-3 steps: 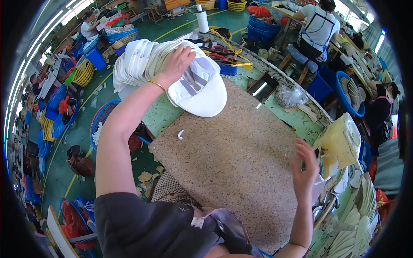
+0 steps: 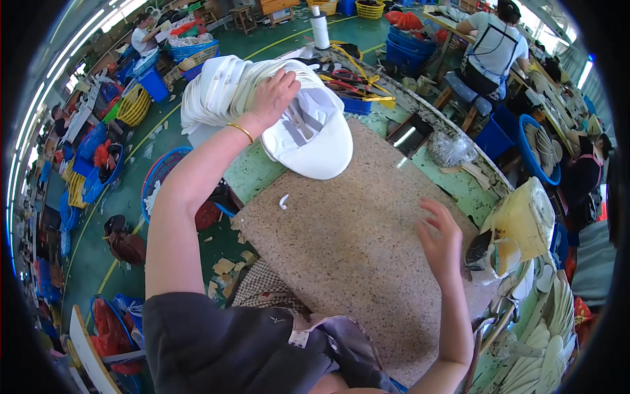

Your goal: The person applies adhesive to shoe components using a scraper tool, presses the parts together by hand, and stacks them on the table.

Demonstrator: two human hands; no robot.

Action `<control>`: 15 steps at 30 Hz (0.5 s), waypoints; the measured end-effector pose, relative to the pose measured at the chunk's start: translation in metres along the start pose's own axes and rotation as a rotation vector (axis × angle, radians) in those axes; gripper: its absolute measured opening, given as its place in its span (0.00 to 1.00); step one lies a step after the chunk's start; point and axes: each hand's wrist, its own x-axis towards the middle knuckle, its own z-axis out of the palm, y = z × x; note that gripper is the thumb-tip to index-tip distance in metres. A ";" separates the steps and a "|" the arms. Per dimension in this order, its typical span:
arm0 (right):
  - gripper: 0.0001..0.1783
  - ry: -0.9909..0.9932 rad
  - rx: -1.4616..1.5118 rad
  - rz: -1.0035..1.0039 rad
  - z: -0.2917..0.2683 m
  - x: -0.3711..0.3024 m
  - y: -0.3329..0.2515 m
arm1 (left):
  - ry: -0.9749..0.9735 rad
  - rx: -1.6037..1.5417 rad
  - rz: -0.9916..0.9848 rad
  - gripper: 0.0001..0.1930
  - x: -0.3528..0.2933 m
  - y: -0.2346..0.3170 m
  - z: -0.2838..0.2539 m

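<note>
A nested stack of white caps (image 2: pixel 216 92) lies on its side at the far left of the worktable. Its front cap (image 2: pixel 319 155) turns its inside toward me, showing grey straps and a smooth white brim. Over the rim of this front cap, my left hand (image 2: pixel 275 98) is closed, fingers curled; their tips are partly out of sight. My right hand (image 2: pixel 438 233) hovers above the right part of the speckled brown board (image 2: pixel 354 230), fingers apart and holding nothing. Just right of it stands a glue-stained pale container (image 2: pixel 505 253).
A larger yellowish plastic tub (image 2: pixel 525 213) stands behind that container. White curved pieces (image 2: pixel 545 351) pile up at the lower right. Scissors and yellow-handled tools (image 2: pixel 351 82) lie beyond the caps, near a white thread cone (image 2: pixel 319 29). A small white scrap (image 2: pixel 283 201) rests on the board.
My right hand has moved left, away from the glue-stained container and farther over the board. My left hand stays on the front cap. The whole view has shifted slightly.
</note>
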 end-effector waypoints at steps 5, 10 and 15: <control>0.31 0.024 0.107 0.021 0.118 0.083 0.016 | 0.020 -0.366 -0.153 0.14 -0.013 0.001 -0.012; 0.33 0.064 0.086 0.134 0.182 0.139 -0.011 | -0.087 -0.687 -0.144 0.14 -0.016 -0.024 0.007; 0.24 -0.017 0.130 0.074 0.192 0.109 -0.034 | -0.187 -0.710 -0.264 0.10 -0.013 -0.041 0.044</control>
